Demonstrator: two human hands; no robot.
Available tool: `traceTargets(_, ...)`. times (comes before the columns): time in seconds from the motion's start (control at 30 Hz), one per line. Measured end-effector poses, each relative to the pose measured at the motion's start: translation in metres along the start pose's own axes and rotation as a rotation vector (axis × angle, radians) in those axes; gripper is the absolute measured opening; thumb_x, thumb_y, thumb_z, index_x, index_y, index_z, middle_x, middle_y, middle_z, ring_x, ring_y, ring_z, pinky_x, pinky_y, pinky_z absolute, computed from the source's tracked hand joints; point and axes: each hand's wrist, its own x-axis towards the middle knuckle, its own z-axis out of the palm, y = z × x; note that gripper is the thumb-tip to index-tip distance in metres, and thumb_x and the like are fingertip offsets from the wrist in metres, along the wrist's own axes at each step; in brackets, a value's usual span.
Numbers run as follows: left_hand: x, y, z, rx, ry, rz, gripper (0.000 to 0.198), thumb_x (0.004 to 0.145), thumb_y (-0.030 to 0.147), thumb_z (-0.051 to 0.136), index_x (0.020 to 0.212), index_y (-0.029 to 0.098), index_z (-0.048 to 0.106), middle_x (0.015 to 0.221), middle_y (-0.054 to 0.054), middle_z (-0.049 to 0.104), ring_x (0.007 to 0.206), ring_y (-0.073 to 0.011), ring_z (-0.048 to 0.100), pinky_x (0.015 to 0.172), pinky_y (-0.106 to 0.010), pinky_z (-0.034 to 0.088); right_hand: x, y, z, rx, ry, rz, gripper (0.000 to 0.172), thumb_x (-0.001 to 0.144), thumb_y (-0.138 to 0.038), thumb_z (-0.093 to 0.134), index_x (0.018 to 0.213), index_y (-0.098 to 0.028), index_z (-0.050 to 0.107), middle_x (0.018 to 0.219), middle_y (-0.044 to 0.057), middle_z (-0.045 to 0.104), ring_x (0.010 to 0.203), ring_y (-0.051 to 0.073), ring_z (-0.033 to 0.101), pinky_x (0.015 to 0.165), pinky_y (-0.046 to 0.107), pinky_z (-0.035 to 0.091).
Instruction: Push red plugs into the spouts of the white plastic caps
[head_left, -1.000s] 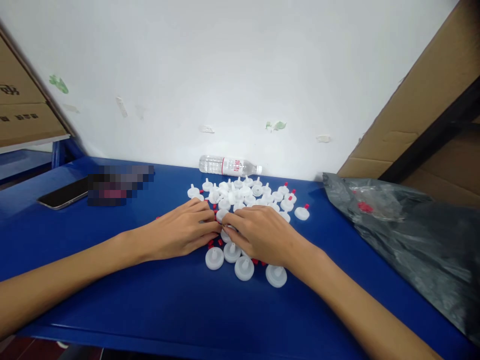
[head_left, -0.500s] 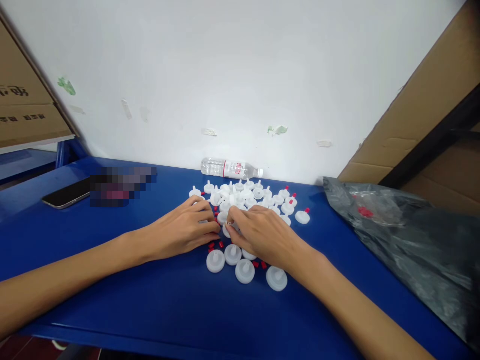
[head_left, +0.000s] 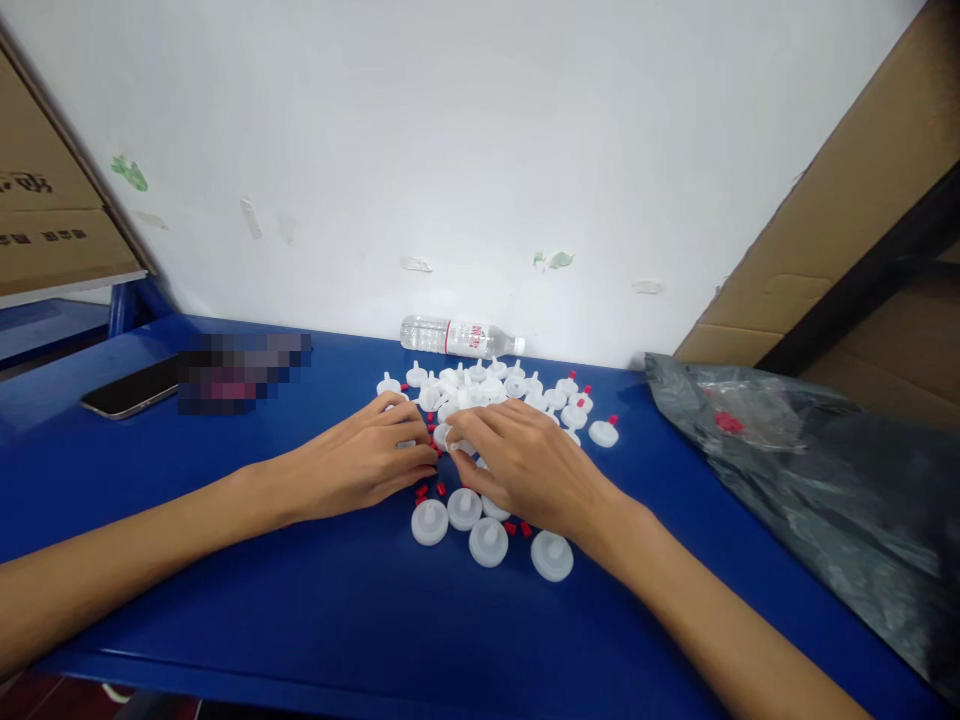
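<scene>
White round plastic caps with pointed spouts lie in a pile on the blue table; one white spout cap (head_left: pixel 490 542) stands in front. My right hand (head_left: pixel 521 460) is over the pile, thumb and forefinger closed round a white spout cap partly hidden by the fingers. At the left edge of the pile my left hand (head_left: pixel 375 452) is curled, its fingertips by some small red caps (head_left: pixel 433 443). A bit of white shows between its fingers, but what they grip is hidden. Several spout caps at the right carry a red tip, like this capped one (head_left: pixel 604 432).
A clear water bottle (head_left: pixel 461 337) lies against the white wall behind the pile. A phone (head_left: pixel 135 387) rests at the left beside a blurred patch. To the right spreads a grey plastic bag (head_left: pixel 825 490), a clear bag with red pieces (head_left: pixel 731 422) on it. Cardboard stands at both sides.
My right thumb and forefinger have shifted slightly left and up with the white spout cap. My left hand is nearly unmoved. The whole view has slid a little.
</scene>
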Motion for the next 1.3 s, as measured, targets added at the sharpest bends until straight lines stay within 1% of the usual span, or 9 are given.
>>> traceTargets(0.17,-0.0001,0.0003,-0.0006,-0.022,-0.023,-0.022,0.021,0.109,0.024,0.046,0.103,0.019,0.066,0.093,-0.005,0.065,0.088,-0.0214,0.049,0.083,-0.037,0.035,-0.0011,0.0028,0.0001,0.019,0.022,-0.031,0.014,0.1,-0.015,0.052,0.11,-0.017,0.062,0.113,0.006,0.073,0.097,0.019,0.067,0.083,0.034,0.049)
traceTargets(0.27,0.0004,0.0008,-0.0007,-0.026,-0.015,-0.027,0.019,0.109,0.023,0.047,0.102,0.02,0.065,0.094,-0.005,0.065,0.087,-0.021,0.049,0.082,-0.036,0.034,-0.0015,0.0034,-0.0002,0.018,0.037,-0.033,0.018,0.098,-0.011,0.052,0.112,-0.017,0.062,0.118,0.008,0.072,0.101,0.019,0.066,0.085,0.033,0.05)
traceTargets(0.47,0.0015,0.0008,0.0002,-0.022,0.004,-0.011,0.017,0.108,0.02,0.048,0.102,0.019,0.063,0.091,-0.004,0.062,0.084,-0.0206,0.047,0.082,-0.035,0.033,-0.001,0.0031,-0.0017,-0.016,0.057,-0.036,0.019,0.096,-0.009,0.052,0.106,-0.018,0.065,0.117,0.006,0.074,0.093,0.019,0.067,0.079,0.033,0.049)
traceTargets(0.63,0.0012,0.001,0.0,-0.012,0.007,-0.012,0.014,0.107,0.017,0.049,0.102,0.019,0.063,0.091,-0.004,0.061,0.085,-0.021,0.047,0.081,-0.035,0.033,-0.0014,0.0037,-0.0019,-0.026,0.056,-0.04,0.018,0.098,-0.011,0.052,0.108,-0.018,0.065,0.115,0.006,0.074,0.092,0.018,0.067,0.078,0.033,0.047)
traceTargets(0.83,-0.0001,0.0009,0.0019,-0.015,0.049,-0.037,0.013,0.106,0.015,0.05,0.104,0.019,0.062,0.099,-0.006,0.061,0.089,-0.0212,0.047,0.079,-0.035,0.036,-0.0014,0.0044,-0.0026,-0.031,0.052,-0.043,0.019,0.097,-0.01,0.052,0.109,-0.018,0.065,0.115,0.006,0.075,0.093,0.018,0.068,0.078,0.033,0.047)
traceTargets(0.9,-0.0006,0.0006,0.0025,-0.02,0.057,-0.04,0.013,0.106,0.016,0.049,0.105,0.019,0.062,0.103,-0.007,0.062,0.092,-0.0217,0.049,0.081,-0.036,0.037,-0.0012,0.0041,-0.0028,-0.031,0.056,-0.044,0.018,0.098,-0.011,0.052,0.109,-0.018,0.065,0.115,0.006,0.075,0.094,0.018,0.068,0.079,0.033,0.047)
traceTargets(1.0,-0.0007,0.0,0.0028,-0.043,0.061,-0.049,0.011,0.107,0.018,0.049,0.109,0.018,0.06,0.107,-0.006,0.065,0.1,-0.0221,0.052,0.088,-0.037,0.038,-0.0012,0.0036,-0.003,-0.03,0.063,-0.046,0.018,0.099,-0.013,0.052,0.11,-0.018,0.065,0.114,0.005,0.075,0.094,0.018,0.069,0.079,0.033,0.047)
traceTargets(1.13,0.0009,-0.0007,0.0017,-0.05,0.091,-0.054,0.01,0.108,0.02,0.048,0.107,0.018,0.058,0.102,-0.004,0.069,0.106,-0.0214,0.057,0.095,-0.037,0.037,-0.0014,0.0033,-0.0031,-0.03,0.074,-0.049,0.017,0.1,-0.013,0.053,0.111,-0.018,0.065,0.113,0.005,0.075,0.093,0.018,0.069,0.079,0.033,0.048)
traceTargets(1.3,0.0027,-0.0002,-0.001,-0.033,0.118,-0.056,0.015,0.109,0.02,0.045,0.106,0.017,0.059,0.095,-0.005,0.069,0.1,-0.0213,0.059,0.091,-0.037,0.04,-0.0008,0.0031,-0.003,-0.032,0.074,-0.049,0.018,0.099,-0.013,0.053,0.11,-0.017,0.066,0.113,0.005,0.075,0.092,0.018,0.069,0.078,0.033,0.048)
